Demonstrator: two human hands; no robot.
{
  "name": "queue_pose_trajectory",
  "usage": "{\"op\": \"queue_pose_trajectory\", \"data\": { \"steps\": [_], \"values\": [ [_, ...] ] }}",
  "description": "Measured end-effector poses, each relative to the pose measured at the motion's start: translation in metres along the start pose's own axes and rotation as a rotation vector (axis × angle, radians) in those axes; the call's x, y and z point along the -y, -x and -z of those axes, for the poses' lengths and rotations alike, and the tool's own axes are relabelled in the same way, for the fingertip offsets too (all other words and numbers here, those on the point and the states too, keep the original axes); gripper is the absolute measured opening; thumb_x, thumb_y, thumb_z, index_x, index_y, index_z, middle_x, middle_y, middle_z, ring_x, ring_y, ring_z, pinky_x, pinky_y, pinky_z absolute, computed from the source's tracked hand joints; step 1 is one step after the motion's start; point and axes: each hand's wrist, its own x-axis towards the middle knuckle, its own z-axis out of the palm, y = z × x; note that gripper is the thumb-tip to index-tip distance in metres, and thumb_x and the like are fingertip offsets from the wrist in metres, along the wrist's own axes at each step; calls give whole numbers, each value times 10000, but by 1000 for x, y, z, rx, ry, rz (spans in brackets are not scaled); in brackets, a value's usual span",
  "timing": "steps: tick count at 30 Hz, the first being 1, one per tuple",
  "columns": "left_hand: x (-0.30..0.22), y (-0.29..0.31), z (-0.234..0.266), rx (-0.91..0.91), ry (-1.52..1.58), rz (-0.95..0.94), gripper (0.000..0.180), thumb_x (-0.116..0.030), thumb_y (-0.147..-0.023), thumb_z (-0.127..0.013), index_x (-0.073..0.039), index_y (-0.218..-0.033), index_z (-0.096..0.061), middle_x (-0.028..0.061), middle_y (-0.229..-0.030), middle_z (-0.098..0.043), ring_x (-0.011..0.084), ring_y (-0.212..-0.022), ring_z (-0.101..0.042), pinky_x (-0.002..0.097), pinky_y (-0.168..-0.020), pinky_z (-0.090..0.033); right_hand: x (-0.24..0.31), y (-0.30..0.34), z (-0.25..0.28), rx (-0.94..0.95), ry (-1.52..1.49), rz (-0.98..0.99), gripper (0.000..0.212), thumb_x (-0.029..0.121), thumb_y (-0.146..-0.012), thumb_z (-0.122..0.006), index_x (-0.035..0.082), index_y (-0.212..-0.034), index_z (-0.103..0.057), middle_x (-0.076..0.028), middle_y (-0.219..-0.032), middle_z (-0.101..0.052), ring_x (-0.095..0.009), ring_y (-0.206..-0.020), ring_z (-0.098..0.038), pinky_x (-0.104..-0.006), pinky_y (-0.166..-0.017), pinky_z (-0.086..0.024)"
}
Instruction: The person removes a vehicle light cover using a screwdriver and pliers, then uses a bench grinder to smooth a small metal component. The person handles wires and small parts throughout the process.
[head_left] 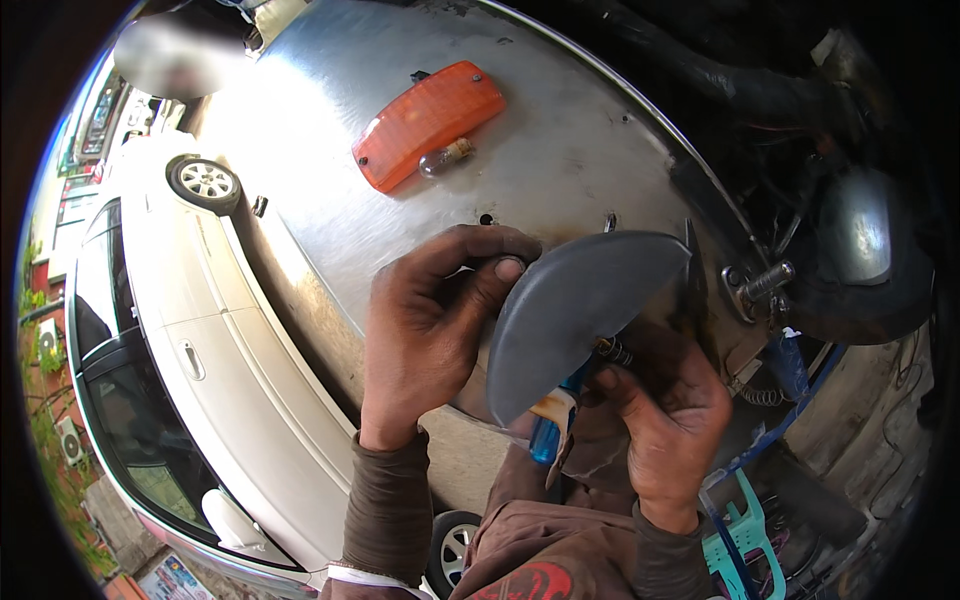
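Note:
My left hand (430, 320) pinches the upper left edge of a dark grey, half-moon-shaped housing (585, 310), held tilted above my lap. My right hand (670, 420) is closed at the housing's lower right side, next to a small brass-coloured fitting (613, 350). The right fingertips are partly hidden behind the housing, so their exact grip is unclear. Below the housing a blue-handled tool (547, 438) shows in part; what supports it is hidden. On the bare metal panel (560, 150) lie an orange lamp lens (430, 125) and a small bulb (447, 157) touching or nearly touching its lower edge.
A white car (215, 340) stands to the left, with another vehicle behind it. Right of the panel are a threaded metal stud (768, 282), a dark vehicle part with a shiny face (862, 230), and blue tubing (790, 370). A turquoise plastic stool (745, 540) stands lower right.

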Motion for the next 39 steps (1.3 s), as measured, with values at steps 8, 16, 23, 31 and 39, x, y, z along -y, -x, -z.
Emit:
{"op": "queue_pose_trajectory", "data": {
  "steps": [8,16,23,31,39],
  "values": [
    [1,-1,-1,-3,26,-17,175,-88,-940,-689,32,-1064,-719,104,-984,-736,149,-903,-681,308,-854,-543,4,0,-2,2,-35,-9,351,-94,-836,-727,-66,-1167,-616,-122,-1056,-704,-152,-927,-672,-279,-819,-564],
    [3,-1,-1,-7,1,-16,154,-62,-952,-660,18,-1068,-720,94,-965,-725,145,-892,-681,301,-836,-554,1,0,1,28,-21,6,362,-92,-843,-723,-47,-1181,-604,-110,-1067,-696,-143,-943,-665,-269,-838,-553],
    [1,-2,-2,-21,-53,-54,145,-16,-933,-650,11,-1051,-730,93,-954,-732,143,-884,-682,303,-814,-553,1,-5,-5,104,-58,141,450,-68,-847,-743,-55,-1257,-557,-121,-1142,-677,-162,-1029,-649,-290,-912,-542],
    [-3,-2,-2,-38,-175,-92,173,36,-896,-641,6,-1033,-743,97,-916,-736,151,-835,-691,304,-788,-557,-1,-11,-11,96,190,239,250,-27,-862,-751,-40,-1092,-652,-103,-995,-691,-151,-925,-667,-285,-810,-544],
    [-5,-4,0,-5,-164,-82,185,43,-891,-640,7,-1035,-749,100,-915,-737,149,-831,-688,303,-788,-555,-7,-16,-13,62,224,339,201,-17,-854,-711,-45,-1048,-669,-140,-938,-702,-206,-851,-692,-324,-756,-542]
  ]
}}
